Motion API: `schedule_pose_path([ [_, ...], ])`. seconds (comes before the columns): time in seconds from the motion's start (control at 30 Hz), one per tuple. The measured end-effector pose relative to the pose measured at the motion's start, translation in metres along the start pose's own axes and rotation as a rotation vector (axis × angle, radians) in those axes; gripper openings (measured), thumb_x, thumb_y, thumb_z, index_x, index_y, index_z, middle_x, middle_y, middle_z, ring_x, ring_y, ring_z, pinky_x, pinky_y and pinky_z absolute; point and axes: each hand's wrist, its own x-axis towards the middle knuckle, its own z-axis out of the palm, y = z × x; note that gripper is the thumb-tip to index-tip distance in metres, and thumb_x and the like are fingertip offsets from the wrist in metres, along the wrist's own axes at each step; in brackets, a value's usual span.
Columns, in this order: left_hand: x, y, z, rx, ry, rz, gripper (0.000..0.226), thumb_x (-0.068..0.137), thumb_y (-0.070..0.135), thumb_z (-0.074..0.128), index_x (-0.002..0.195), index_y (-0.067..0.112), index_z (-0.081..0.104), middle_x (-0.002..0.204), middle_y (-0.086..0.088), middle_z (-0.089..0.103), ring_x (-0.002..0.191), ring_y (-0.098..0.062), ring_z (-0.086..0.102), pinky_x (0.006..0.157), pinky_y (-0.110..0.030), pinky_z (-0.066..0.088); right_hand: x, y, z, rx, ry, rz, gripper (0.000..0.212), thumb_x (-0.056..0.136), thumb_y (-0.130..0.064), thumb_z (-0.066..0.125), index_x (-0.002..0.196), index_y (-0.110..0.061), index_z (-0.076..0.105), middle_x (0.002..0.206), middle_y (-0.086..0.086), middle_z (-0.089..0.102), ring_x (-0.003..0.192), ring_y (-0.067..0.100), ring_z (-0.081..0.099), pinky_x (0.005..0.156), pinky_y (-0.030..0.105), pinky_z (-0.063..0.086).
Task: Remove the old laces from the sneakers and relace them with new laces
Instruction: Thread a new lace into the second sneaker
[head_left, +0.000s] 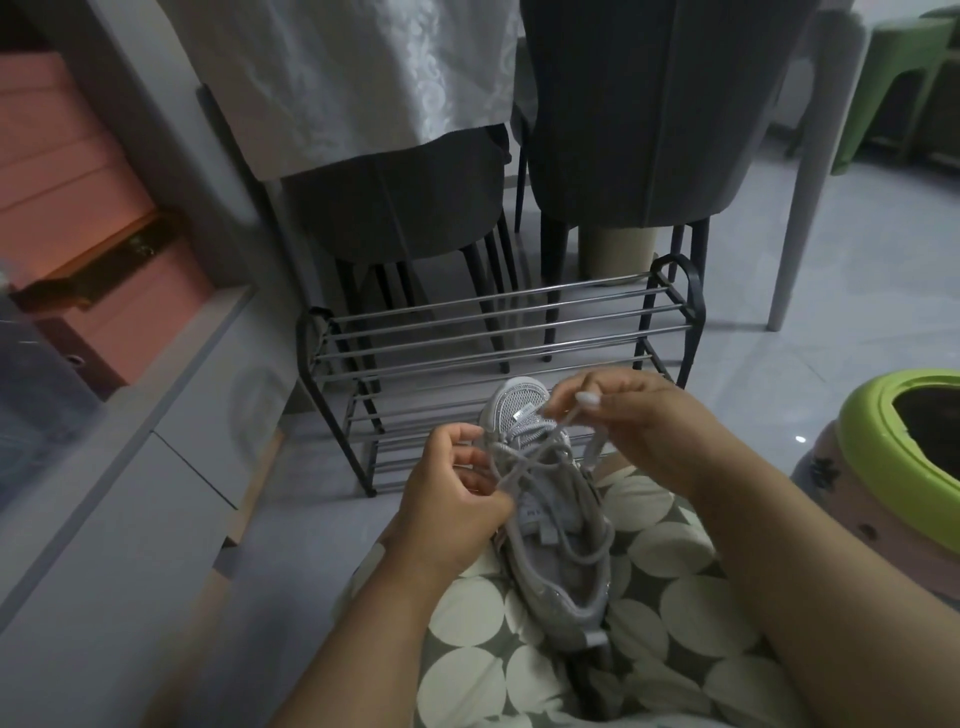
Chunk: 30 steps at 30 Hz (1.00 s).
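A grey sneaker (545, 499) lay on the lap; left hand (457, 499) and right hand (639, 421) each pinched the lace (524, 467), best drawn out evenly, eyelet by eyelet.

Your two forearms are bare to the edge of the frame, entering from about 6 and 4 o'clock, with no sleeves, watch or bracelet showing on them. Your left hand (457, 499) wears no ring that can be made out. Your right hand (639, 415) has a long thumbnail painted a pale, whitish colour. Over your lap, at 6 o'clock, you wear olive-grey fabric (649, 597) printed with large cream dots.
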Motion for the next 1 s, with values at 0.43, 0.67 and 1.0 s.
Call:
schedule_pose_path([
  [0.43,-0.001,0.0,0.0,-0.073,-0.025,0.04,0.046,0.071,-0.002,0.076,0.101,0.026,0.055,0.086,0.0,0.065,0.075,-0.011,0.061,0.072,-0.028,0.054,-0.01,-0.018,0.015,-0.423,-0.145,0.28,0.017,0.088,-0.016,0.062,0.073,-0.006,0.061,0.066,0.008,0.065,0.059,0.021,0.062,0.06,0.032,0.054],
  [0.67,-0.002,0.0,0.0,-0.094,-0.038,0.075,0.039,0.071,-0.014,0.062,0.09,0.019,0.06,0.081,0.002,0.061,0.068,0.001,0.056,0.067,-0.02,0.05,-0.007,-0.012,0.031,-1.415,-0.104,0.022,0.017,0.082,-0.033,0.064,0.097,-0.031,0.073,0.089,-0.009,0.045,0.091,0.01,0.041,0.074,0.021,0.028],
  [1.0,-0.002,-0.003,-0.002,0.007,-0.101,0.044,0.027,0.073,0.004,0.065,0.08,0.03,0.067,0.076,0.008,0.065,0.071,-0.007,0.06,0.068,-0.034,0.055,0.005,0.007,0.04,-1.448,-0.113,0.102,0.015,0.08,-0.03,0.067,0.092,-0.024,0.074,0.097,-0.002,0.06,0.089,0.01,0.044,0.064,0.015,0.022],
])
